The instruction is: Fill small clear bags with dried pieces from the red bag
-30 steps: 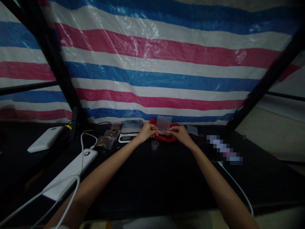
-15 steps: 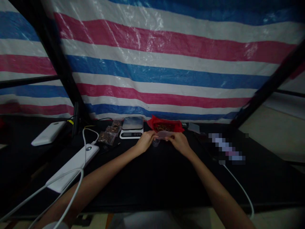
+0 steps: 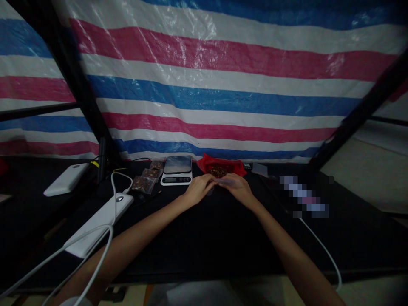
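Note:
My left hand and my right hand meet over the black table, fingers pinched together. Between them is a small clear plastic bag, lying partly across the right fingers. Whether it is open at the top I cannot tell. Just below the left fingertips a small clear cup shows faintly, mostly hidden. Right behind the hands lies an open red bag with loose brown bits inside. To the left of my left hand stands a white digital scale with a bare dark plate.
Several filled clear bags lie left of the scale. Two white power banks with cables occupy the left side. Flat clear bags and a blurred-out phone with a cable are at right. A striped tarp hangs behind.
My hands have drawn closer together at the plastic bag, which now looks flatter and sits more over the right fingers. The cup is more covered. The view shifts slightly.

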A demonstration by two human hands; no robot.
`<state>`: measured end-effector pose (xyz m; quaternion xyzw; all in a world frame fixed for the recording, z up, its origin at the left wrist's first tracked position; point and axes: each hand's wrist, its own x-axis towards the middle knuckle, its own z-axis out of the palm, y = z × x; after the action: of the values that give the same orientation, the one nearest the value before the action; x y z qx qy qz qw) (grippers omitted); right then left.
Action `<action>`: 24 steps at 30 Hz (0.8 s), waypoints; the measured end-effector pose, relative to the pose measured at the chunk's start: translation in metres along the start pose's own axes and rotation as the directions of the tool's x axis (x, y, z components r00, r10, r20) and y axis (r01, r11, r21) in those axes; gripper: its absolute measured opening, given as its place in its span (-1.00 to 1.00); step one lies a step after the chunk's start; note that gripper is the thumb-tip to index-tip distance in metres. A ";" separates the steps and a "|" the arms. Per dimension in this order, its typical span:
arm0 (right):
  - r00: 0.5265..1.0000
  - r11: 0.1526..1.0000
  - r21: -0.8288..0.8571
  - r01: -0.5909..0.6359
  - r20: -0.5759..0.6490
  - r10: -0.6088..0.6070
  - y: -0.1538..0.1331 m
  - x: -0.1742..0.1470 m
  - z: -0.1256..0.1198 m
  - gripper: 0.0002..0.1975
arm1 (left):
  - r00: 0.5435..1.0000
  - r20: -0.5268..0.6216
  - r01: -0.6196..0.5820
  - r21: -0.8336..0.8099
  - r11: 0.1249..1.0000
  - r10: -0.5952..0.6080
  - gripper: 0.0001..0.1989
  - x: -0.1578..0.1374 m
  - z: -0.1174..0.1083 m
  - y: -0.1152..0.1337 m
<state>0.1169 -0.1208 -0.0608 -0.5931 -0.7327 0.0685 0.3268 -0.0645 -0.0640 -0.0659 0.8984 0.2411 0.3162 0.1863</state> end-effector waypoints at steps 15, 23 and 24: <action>0.989 0.919 0.366 -0.148 0.048 0.140 0.005 0.004 0.008 -0.69 | 0.989 0.101 0.124 -0.156 0.980 -0.109 -0.80 0.007 -0.006 -0.002; 0.969 0.819 0.529 -0.220 0.018 0.248 -0.001 0.012 -0.004 -0.59 | 0.988 0.087 0.143 -0.158 0.977 -0.130 -0.66 0.027 -0.019 0.006; 0.965 0.835 0.502 -0.223 -0.004 0.261 -0.002 0.012 -0.005 -0.58 | 0.986 0.094 0.150 -0.173 0.973 -0.135 -0.65 0.028 -0.018 0.008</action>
<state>0.1170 -0.1115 -0.0510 -0.5787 -0.5968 0.2741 0.4835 -0.0542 -0.0516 -0.0354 0.8704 0.2679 0.2856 0.2984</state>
